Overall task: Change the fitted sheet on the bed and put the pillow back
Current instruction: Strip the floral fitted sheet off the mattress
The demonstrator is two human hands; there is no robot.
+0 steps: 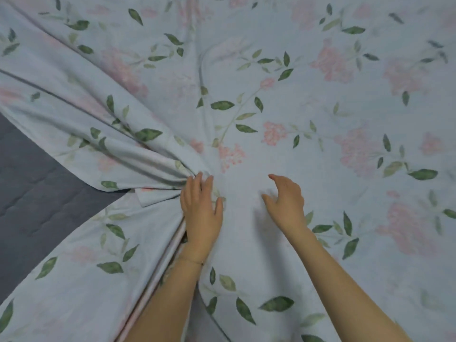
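Note:
A pale blue sheet (308, 107) printed with pink flowers and green leaves covers nearly the whole view. It lies fairly flat on the right and is gathered into deep folds on the left. The folds converge at my left hand (201, 211), which rests flat on the bunched fabric with its fingers straight. My right hand (286, 198) hovers just over the flat sheet a little to the right, fingers loosely curved and holding nothing. No pillow is in view.
A dark grey quilted mattress (32, 198) shows bare at the left, where the sheet is pulled back. A small grey patch of it (197, 319) also shows between my forearms at the bottom.

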